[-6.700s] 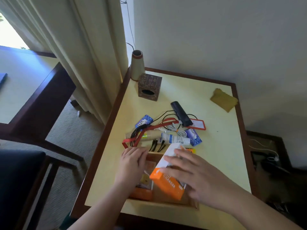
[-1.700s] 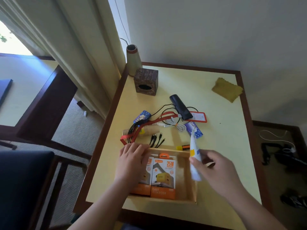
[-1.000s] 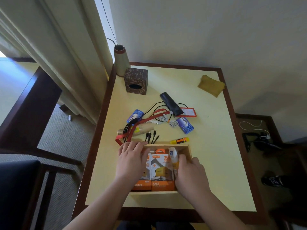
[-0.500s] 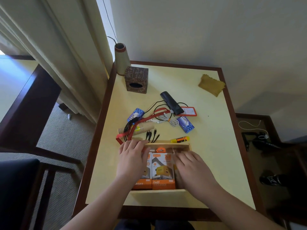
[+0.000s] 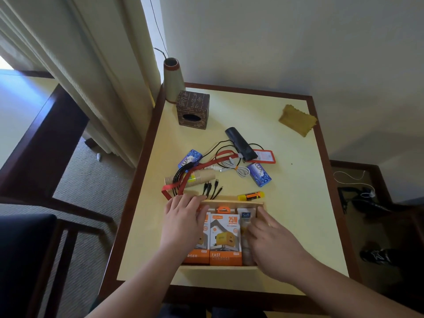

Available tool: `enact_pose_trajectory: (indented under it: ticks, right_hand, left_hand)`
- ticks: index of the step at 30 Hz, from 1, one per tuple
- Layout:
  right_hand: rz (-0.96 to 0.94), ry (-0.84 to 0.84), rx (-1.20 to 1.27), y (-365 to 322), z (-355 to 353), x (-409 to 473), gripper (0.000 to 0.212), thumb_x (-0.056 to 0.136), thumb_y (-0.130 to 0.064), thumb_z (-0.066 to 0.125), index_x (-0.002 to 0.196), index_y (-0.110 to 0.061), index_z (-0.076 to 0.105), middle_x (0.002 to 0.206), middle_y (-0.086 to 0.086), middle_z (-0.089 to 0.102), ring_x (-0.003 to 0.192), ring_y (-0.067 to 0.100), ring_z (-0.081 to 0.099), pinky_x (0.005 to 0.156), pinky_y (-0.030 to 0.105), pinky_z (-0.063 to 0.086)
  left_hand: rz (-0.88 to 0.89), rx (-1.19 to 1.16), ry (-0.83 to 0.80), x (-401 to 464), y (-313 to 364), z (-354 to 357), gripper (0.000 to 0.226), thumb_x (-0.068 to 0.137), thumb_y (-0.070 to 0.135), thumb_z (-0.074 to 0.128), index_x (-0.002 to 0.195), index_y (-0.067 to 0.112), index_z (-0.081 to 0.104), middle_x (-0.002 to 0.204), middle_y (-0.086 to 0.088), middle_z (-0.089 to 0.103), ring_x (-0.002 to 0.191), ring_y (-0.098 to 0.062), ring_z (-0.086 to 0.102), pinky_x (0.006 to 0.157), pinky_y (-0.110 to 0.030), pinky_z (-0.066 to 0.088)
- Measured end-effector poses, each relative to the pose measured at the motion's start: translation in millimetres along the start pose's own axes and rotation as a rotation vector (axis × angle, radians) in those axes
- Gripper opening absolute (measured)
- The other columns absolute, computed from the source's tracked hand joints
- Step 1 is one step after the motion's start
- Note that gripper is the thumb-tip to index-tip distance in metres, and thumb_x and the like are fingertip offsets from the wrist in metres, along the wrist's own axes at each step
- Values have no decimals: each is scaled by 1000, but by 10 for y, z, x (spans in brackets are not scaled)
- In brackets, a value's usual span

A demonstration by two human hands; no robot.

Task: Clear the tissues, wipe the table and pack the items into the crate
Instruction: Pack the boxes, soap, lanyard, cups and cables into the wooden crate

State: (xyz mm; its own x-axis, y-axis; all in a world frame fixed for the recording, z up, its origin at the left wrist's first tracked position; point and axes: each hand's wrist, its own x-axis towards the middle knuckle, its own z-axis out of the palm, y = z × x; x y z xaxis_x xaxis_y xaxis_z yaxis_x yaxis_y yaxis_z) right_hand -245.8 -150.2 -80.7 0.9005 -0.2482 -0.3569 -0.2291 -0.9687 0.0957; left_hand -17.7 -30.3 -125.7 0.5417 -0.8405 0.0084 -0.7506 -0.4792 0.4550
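In the crate [image 5: 234, 201], both hands rest flat.

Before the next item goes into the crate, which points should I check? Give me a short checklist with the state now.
1. Crate steadied: ok, left hand rests on its left side.
2. Right hand free: ok, fingers straight, holding nothing.
3. White tube lying flat beside charger boxes: ok.
4. Room left in crate: cannot tell, right hand covers that side.
5. Yellow marker reachable: ok, just behind crate.
6. Cables untangled: not ok.
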Motion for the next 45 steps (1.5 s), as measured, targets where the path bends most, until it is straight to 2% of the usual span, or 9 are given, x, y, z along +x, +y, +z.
enact_pose_trajectory:
  ticks: [3, 8, 20, 24, 26, 28, 32, 37, 45]
  right_hand:
    - [-38, -59, 7, -27, 49, 50, 40, 79, -39, 76, 114, -19, 80, 112, 6, 76, 128, 32, 60, 123, 56, 9]
    - [-70, -169, -5, -9, -54, 173, 50, 100, -40, 54, 146, -23, 58, 150, 4, 58, 154, 26, 27, 127, 52, -10]
    - [-117, -440, -141, -37, -53, 191, 50, 102, -35, 48, 147, -16, 55, 141, 10, 64, 158, 36, 13, 123, 60, -16]
    - [-75, -299, 108, 45, -256, 235, 53, 97, -39, 42, 148, -25, 53, 143, 4, 63, 150, 25, 35, 128, 54, -5]
    - [-2, -147, 330, 190, -430, 251, 36, 96, -36, 41, 117, -26, 68, 114, -5, 70, 121, 14, 54, 128, 45, 16]
    - [129, 44, 494, 430, -525, 273, 21, 101, -28, 47, 98, -27, 68, 92, -12, 65, 89, 4, 52, 102, 33, 48]
    - [484, 303, 709, 987, -384, 410, 17, 99, -25, 61, 110, -31, 73, 99, -11, 71, 78, 5, 60, 67, 23, 46]
    - [666, 249, 801, 1424, -30, 725, 16, 98, -21, 62, 108, -28, 73, 102, -4, 75, 81, 11, 64, 64, 26, 48]
    - [302, -235, 414, 1325, 81, 1027, 35, 91, -54, 69, 124, -43, 65, 113, -10, 66, 90, 12, 58, 68, 28, 48]
  left_hand:
    - [-2, -12, -2, 0, 10, -5, 34, 106, 50, 47, 129, 33, 64, 123, 14, 63, 122, -15, 49, 114, -37, 32]
    - [0, -12, 5, 0, 15, -3, 33, 105, 50, 48, 128, 33, 65, 123, 14, 63, 122, -15, 49, 114, -37, 31]
    - [-1, -22, 23, 6, 34, 6, 30, 104, 49, 52, 124, 32, 66, 121, 14, 64, 121, -17, 53, 112, -40, 37]
    - [-1, -33, 29, 6, 21, 13, 29, 103, 50, 55, 125, 33, 65, 121, 17, 63, 121, -15, 52, 112, -38, 35]
    - [-5, -35, 28, 12, 17, 17, 30, 102, 50, 56, 124, 33, 66, 120, 17, 62, 120, -15, 51, 112, -38, 35]
    - [-5, -31, 34, 12, 19, 30, 30, 101, 50, 58, 124, 32, 67, 119, 16, 63, 119, -16, 52, 112, -39, 36]
    - [-3, -18, 53, 15, 23, 55, 30, 99, 50, 63, 124, 33, 67, 118, 17, 63, 117, -15, 53, 113, -38, 34]
    - [-17, -31, 70, 7, 27, 67, 27, 98, 48, 65, 123, 37, 67, 119, 19, 62, 120, -13, 51, 112, -34, 30]
    - [-29, -50, 54, 19, 40, 40, 25, 100, 51, 61, 123, 42, 63, 122, 23, 61, 123, -10, 50, 113, -35, 33]
